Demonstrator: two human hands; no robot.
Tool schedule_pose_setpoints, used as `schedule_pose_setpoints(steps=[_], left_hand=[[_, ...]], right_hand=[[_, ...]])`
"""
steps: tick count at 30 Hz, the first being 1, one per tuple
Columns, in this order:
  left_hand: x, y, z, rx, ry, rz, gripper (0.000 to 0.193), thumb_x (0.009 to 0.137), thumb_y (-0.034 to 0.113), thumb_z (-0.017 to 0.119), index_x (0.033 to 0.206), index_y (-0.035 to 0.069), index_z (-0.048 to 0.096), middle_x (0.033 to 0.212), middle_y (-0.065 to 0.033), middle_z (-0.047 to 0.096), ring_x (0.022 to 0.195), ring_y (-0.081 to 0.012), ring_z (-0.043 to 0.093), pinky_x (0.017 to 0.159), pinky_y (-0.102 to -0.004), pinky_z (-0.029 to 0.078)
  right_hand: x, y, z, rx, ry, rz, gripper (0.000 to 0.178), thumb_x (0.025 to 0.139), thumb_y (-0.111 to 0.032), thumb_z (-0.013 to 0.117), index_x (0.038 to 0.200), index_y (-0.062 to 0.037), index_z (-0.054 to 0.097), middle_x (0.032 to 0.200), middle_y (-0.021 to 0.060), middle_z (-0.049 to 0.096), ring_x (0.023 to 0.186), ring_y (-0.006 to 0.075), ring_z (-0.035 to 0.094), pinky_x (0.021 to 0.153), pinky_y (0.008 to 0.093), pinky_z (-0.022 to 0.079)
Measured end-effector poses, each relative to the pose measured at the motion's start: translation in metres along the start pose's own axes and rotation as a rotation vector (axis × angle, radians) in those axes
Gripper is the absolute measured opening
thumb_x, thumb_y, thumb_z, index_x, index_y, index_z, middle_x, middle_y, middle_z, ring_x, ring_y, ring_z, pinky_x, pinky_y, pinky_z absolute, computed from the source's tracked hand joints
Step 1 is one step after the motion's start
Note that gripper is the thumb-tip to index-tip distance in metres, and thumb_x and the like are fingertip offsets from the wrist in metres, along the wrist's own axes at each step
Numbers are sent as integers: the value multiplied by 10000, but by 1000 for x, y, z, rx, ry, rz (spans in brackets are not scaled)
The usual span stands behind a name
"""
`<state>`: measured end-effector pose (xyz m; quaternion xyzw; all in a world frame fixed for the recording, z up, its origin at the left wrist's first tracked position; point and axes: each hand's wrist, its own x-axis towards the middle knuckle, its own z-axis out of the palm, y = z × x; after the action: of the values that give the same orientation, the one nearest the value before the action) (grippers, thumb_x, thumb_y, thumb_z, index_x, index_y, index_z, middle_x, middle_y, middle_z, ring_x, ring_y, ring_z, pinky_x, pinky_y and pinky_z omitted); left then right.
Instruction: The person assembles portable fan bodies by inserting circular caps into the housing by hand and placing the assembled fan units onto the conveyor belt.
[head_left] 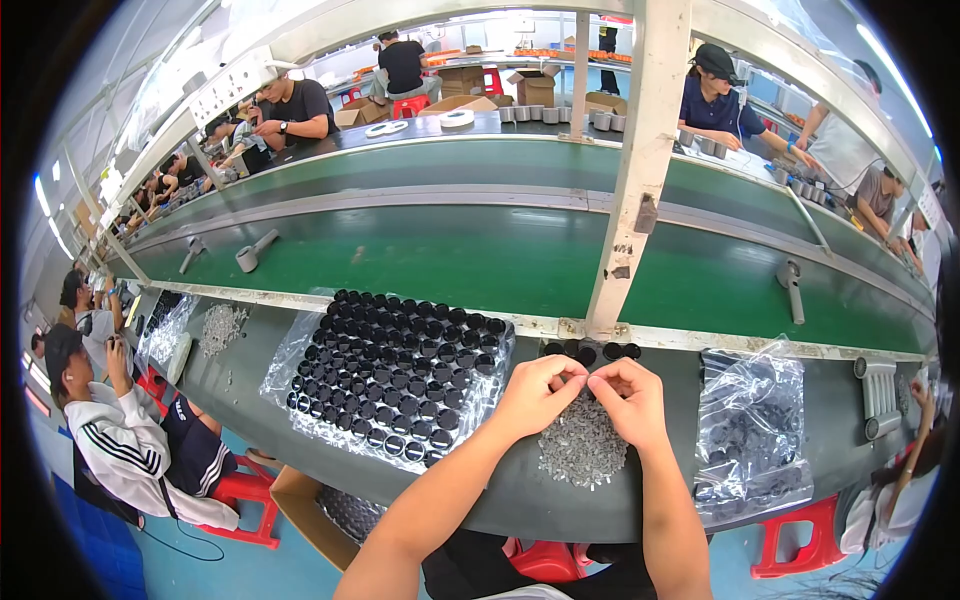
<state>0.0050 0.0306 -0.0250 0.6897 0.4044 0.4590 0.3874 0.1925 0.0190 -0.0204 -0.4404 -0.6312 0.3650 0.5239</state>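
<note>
Both my hands meet fingertip to fingertip above a pile of small clear-grey plastic pieces point(582, 455) on the dark worktop. My left hand point(545, 388) is closed in a pinch, and my right hand point(632, 395) pinches close beside it. Whatever sits between the fingertips is too small to make out. Just beyond my hands lie a few black round caps point(587, 352). To the left, many black round caps point(385, 370) stand in rows on a clear plastic sheet. On the right rests a clear plastic bag point(752, 430) with dark contents.
Beyond the worktop runs a green conveyor belt point(430, 250) carrying grey handled parts point(256, 250). A white post point(640, 180) rises from its near edge. Grey tubular parts point(880, 398) lie at the far right. A cardboard box point(305, 505) stands below left. Co-workers sit on both sides.
</note>
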Motion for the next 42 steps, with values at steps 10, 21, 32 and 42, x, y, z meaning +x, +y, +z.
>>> schedule_pose_setpoints(steps=[10, 21, 32, 42], left_hand=[[0, -1, 0, 2, 1, 8, 105, 954, 80, 691, 1014, -4, 706, 818, -30, 705, 670, -67, 657, 600, -238, 513], [-1, -2, 0, -13, 4, 8, 105, 957, 85, 691, 1011, -4, 704, 814, -30, 705, 662, -66, 654, 592, -236, 509], [0, -2, 1, -17, 16, 2, 111, 959, 91, 688, 1012, -5, 711, 800, -26, 707, 669, -59, 650, 597, -235, 507], [-1, -1, 0, 0, 27, 3, 105, 947, 64, 693, 1010, -17, 712, 836, -35, 709, 666, -52, 638, 591, -226, 497]], right_hand=[[0, 1, 0, 7, 1, 6, 86, 874, -55, 770, 903, 17, 732, 831, 42, 685, 718, 80, 647, 656, 234, 524], [0, 1, 1, 10, -6, 13, 95, 881, -63, 768, 917, 17, 732, 836, 45, 686, 735, 82, 655, 665, 236, 527], [-1, -2, 2, -10, -20, -12, 87, 890, -63, 756, 934, 8, 735, 847, 47, 685, 728, 87, 655, 661, 241, 527], [-1, -9, 1, -109, -23, -47, 89, 877, -50, 752, 938, 12, 734, 844, 52, 677, 702, 93, 646, 645, 238, 515]])
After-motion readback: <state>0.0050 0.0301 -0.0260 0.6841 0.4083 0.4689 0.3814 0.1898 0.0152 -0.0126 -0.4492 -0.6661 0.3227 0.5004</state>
